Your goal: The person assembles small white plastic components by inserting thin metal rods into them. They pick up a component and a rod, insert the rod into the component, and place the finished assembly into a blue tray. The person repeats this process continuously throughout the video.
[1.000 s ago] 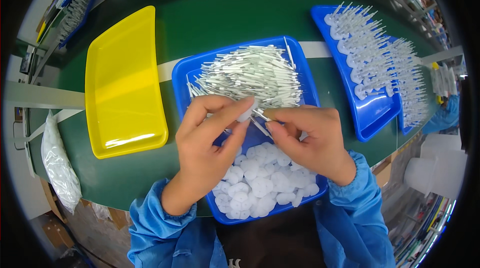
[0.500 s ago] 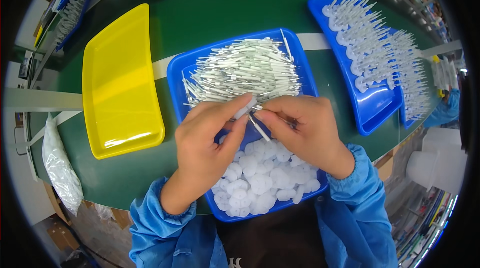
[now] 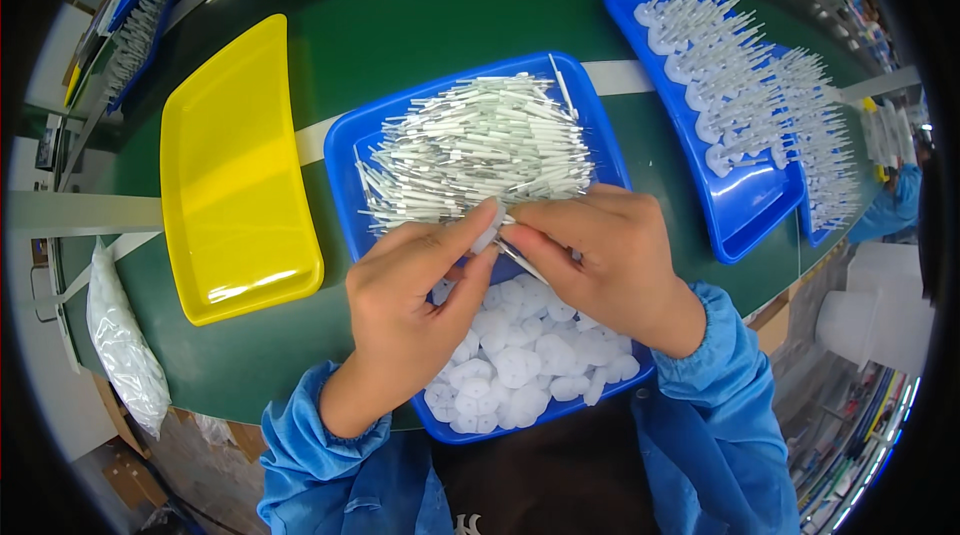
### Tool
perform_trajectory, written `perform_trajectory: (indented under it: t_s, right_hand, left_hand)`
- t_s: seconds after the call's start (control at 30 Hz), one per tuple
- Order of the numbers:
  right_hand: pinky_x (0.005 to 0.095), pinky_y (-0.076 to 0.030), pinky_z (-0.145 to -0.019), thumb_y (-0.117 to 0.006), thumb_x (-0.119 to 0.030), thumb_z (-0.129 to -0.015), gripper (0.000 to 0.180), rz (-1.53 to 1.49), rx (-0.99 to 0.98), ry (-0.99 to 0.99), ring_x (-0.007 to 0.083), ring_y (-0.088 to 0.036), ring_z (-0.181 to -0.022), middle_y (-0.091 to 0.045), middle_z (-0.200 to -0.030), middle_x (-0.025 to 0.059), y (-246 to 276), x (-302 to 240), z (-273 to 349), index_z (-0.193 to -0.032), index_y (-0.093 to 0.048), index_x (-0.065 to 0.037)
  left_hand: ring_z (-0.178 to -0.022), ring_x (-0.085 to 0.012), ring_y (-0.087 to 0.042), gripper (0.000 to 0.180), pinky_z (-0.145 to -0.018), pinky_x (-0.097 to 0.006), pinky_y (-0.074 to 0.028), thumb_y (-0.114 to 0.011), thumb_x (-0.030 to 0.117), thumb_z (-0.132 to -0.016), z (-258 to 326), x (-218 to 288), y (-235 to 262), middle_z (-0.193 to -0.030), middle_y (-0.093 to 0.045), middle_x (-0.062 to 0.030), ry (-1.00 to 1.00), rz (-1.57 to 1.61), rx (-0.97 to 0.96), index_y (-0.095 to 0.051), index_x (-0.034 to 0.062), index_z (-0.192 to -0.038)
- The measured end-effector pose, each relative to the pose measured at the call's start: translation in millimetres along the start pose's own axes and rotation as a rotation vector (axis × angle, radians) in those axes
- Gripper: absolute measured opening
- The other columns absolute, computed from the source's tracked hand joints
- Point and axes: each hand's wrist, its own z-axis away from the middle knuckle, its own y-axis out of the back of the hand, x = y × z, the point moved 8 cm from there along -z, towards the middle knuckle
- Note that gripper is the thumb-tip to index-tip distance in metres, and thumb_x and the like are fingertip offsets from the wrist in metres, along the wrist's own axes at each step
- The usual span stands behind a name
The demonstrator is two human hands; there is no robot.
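Note:
Above the middle of a blue tray (image 3: pixel 338 170), my two hands meet at the fingertips. My left hand (image 3: pixel 405 285) pinches a translucent white plastic disc (image 3: pixel 488 235), tilted nearly edge-on. My right hand (image 3: pixel 615 255) is closed on a thin white rod (image 3: pixel 522 263) beside the disc; its fingers hide the rod's upper part. Whether the rod's tip sits in the disc I cannot tell. Behind my hands lies a heap of white rods with thin metal ends (image 3: pixel 480 140). Nearer to me is a pile of loose white discs (image 3: pixel 520 365).
A yellow tray (image 3: pixel 240 185) lies on the left of the green table (image 3: pixel 430 5). At right, a blue tray (image 3: pixel 735 220) holds rows of discs with rods standing in them (image 3: pixel 710 85), beside another such tray. A plastic bag (image 3: pixel 125 345) lies far left. Another person's blue sleeve (image 3: pixel 895 205) shows far right.
My right fingertips have closed in against the disc, and less of the rod shows below them. The disc has turned more edge-on. The whole view has shifted slightly.

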Motion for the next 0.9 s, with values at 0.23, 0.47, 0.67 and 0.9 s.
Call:
perform_trajectory:
  t_s: [0.23, 0.47, 0.67, 0.9]
  right_hand:
    - [0.0366, -0.053, -0.071, -0.089, -0.01, -0.083, 0.023, -0.002, 0.042, 0.038, 0.0233, -0.074, -0.076, -0.08, -0.091, 0.0045, 14, -3, -3, -0.105, -0.082, -0.01]
    - [0.0363, -0.051, -0.08, -0.088, -0.007, -0.071, 0.045, 0.189, 0.03, 0.347, 0.0209, -0.072, -0.086, -0.078, -0.106, 0.0015, 19, -26, 9, -0.115, -0.084, -0.013]
    - [0.0377, -0.052, -0.08, -0.084, -0.004, -0.072, 0.046, 0.091, 0.042, 0.231, 0.0218, -0.072, -0.087, -0.075, -0.102, 0.0015, 19, -16, 8, -0.117, -0.083, -0.012]
    - [0.0396, -0.05, -0.076, -0.083, -0.006, -0.067, 0.046, -0.019, -0.018, 0.232, 0.0275, -0.069, -0.086, -0.075, -0.106, 0.0082, 23, -19, 9, -0.114, -0.083, -0.008]
  left_hand:
    - [-0.097, -0.0184, -0.071, 0.049, -0.075, -0.029, -0.059, -0.093, 0.006, -0.085, -5, -12, -1, -0.122, -0.077, -0.0131, 0.054, 0.216, -0.034, -0.077, 0.0048, -0.13]
    - [-0.099, -0.0192, -0.072, 0.05, -0.075, -0.028, -0.059, -0.095, 0.004, -0.08, -8, 1, 8, -0.126, -0.074, -0.0115, -0.063, 0.13, 0.014, -0.078, 0.006, -0.128]
    - [-0.103, -0.0196, -0.073, 0.053, -0.074, -0.028, -0.06, -0.092, 0.001, -0.082, -7, 5, 4, -0.128, -0.074, -0.0123, -0.087, 0.186, -0.029, -0.077, 0.0057, -0.133]
    - [-0.102, -0.0202, -0.073, 0.057, -0.076, -0.028, -0.061, -0.089, -0.002, -0.084, -5, 6, -1, -0.133, -0.072, -0.0133, -0.057, 0.235, -0.082, -0.076, 0.006, -0.138]
